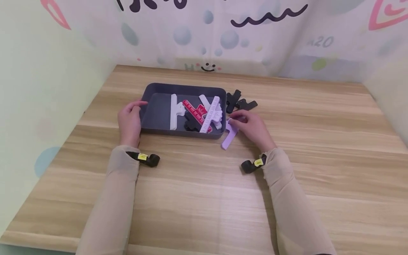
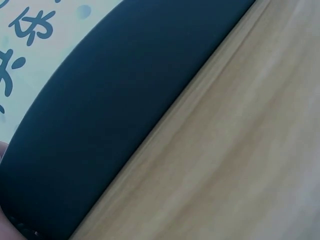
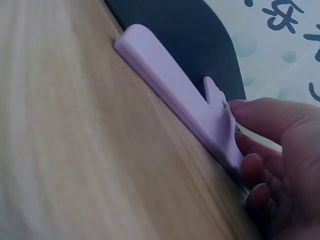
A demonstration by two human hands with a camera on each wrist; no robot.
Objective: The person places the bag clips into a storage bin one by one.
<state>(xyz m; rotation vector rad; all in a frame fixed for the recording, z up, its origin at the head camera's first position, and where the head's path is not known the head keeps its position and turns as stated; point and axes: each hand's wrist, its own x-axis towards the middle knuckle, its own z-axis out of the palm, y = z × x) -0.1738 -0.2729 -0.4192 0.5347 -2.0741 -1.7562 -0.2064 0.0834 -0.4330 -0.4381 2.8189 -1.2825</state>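
My right hand pinches the handle of a lilac plastic clip beside the tray's right end. In the right wrist view that lilac clip lies along the tabletop, with the thumb against its handle and other fingers curled beneath. A dark grey rectangular tray stands on the table, its left end held by my left hand. Inside the tray are a white clip, a red clip with ruler marks, a black clip and pale clips, one a ruler-marked clip lying on top.
Two black clips lie on the wooden table just right of the tray's back corner. A printed backdrop stands behind the table's far edge. Pale walls rise at both sides.
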